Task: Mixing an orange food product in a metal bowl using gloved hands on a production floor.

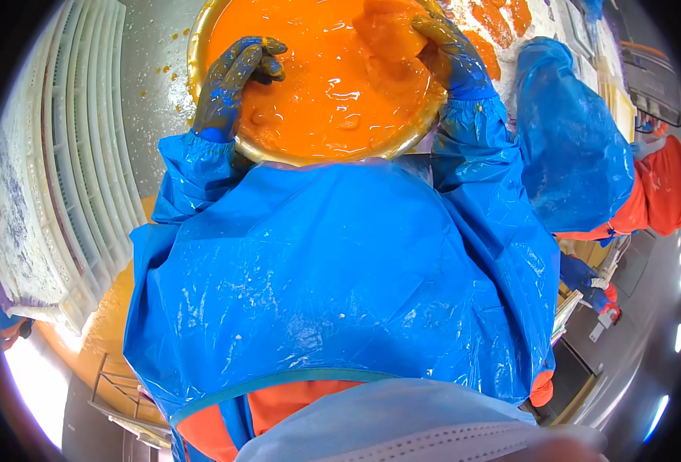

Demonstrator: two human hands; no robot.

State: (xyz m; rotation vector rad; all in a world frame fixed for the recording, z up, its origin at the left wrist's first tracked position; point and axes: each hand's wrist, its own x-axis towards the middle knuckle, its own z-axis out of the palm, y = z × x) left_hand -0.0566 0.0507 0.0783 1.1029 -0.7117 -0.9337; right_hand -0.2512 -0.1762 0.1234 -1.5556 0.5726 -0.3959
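A large round metal basin (248, 151) in front of me holds thick orange liquid (323, 110), with lumps breaking its surface. Pinched in my right hand (453, 55) is a flat, floppy orange-coated piece (389, 32), raised at the basin's right side. That hand wears a blue glove smeared with brownish-orange coating. My left hand (233, 75), gloved and smeared the same way, hovers over the basin's left part with its fingers bent inward. No object shows in it, but its palm side is hidden.
Pale plastic trays (86, 156) are stacked at left beside a spattered metal tabletop (150, 75). Beyond the basin at right, orange-coated pieces (482, 52) lie on white powder. A co-worker's blue sleeve (571, 138) is close on my right. Another person (591, 289) stands farther off.
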